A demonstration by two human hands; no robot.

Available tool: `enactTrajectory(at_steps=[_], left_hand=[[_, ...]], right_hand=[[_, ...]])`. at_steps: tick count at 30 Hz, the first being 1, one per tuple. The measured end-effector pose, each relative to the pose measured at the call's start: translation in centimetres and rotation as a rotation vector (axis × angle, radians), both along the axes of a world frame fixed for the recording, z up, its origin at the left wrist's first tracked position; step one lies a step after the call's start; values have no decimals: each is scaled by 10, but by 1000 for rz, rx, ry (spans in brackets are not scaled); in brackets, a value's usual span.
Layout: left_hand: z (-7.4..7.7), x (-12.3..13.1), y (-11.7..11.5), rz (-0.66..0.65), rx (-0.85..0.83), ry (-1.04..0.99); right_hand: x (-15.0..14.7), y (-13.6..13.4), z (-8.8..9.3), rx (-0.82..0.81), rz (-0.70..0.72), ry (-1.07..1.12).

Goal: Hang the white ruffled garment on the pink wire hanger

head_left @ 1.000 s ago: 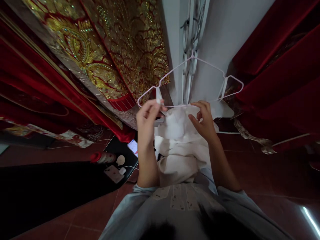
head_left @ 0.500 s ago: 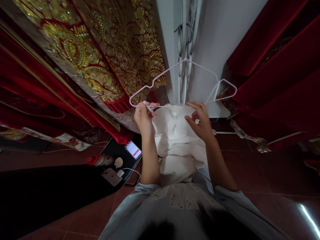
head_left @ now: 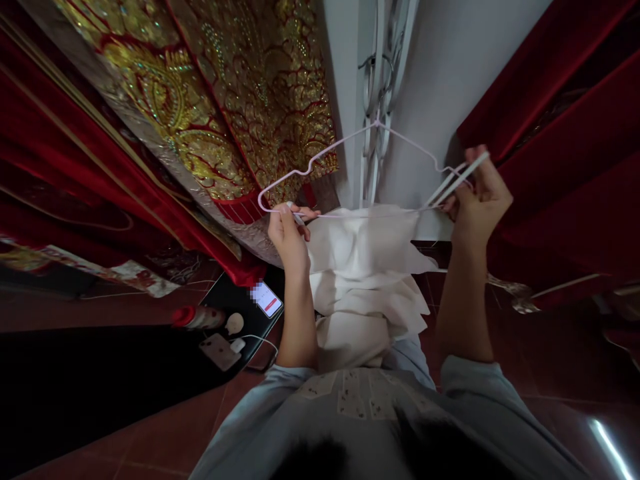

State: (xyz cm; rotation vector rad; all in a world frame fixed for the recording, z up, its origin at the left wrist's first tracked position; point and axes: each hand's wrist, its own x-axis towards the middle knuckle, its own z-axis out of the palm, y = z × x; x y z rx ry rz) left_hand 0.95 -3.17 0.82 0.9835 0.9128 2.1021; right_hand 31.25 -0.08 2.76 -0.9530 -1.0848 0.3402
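Note:
A thin pale pink clothes hanger [head_left: 345, 138] stands spread in front of me, its hook end pointing away. My left hand [head_left: 291, 233] is closed on its lower left corner, with a small white piece between the fingers that I cannot make out fully. At the hanger's right end my right hand [head_left: 480, 197] pinches a white strap [head_left: 459, 181], drawn up taut in a narrow loop about that corner. The strap runs down to a white garment [head_left: 360, 247], which hangs below the lower bar and drapes in folds over my lap.
Red and gold beaded garments [head_left: 250, 87] hang at the left, and dark red cloth [head_left: 565, 160] at the right. On a black seat [head_left: 215, 283] lie a lit phone [head_left: 267, 299], another phone [head_left: 220, 351] and a red-capped bottle [head_left: 197, 317]. Behind the hanger is a metal frame [head_left: 373, 100].
My right hand has moved right and up from the lower bar to the hanger's right end, pulling the white strap outward. The garment's right side has spread out. My left hand has stayed put.

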Motion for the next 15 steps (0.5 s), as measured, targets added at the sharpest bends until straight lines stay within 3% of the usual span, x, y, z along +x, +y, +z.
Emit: enactTrajectory(at_steps=[4,6,11,13,15], left_hand=[[5,-8,-4,-14,-40,20],[3,-5,-4,-44,-69,3],[-7,14,-5,-84,-82,-73],[-12,12,-7,-32,-78,-85],[-16,1,-6,67,-65,-74]], right_hand=[[15,0,-23,224,-345,160],[13,-9,-33,238,-394,89],[-29,-28,-40,-8,-56,-238],[-44,-31,-39,-83,40,-285],[-51,-32,-40,-99,49,-239]])
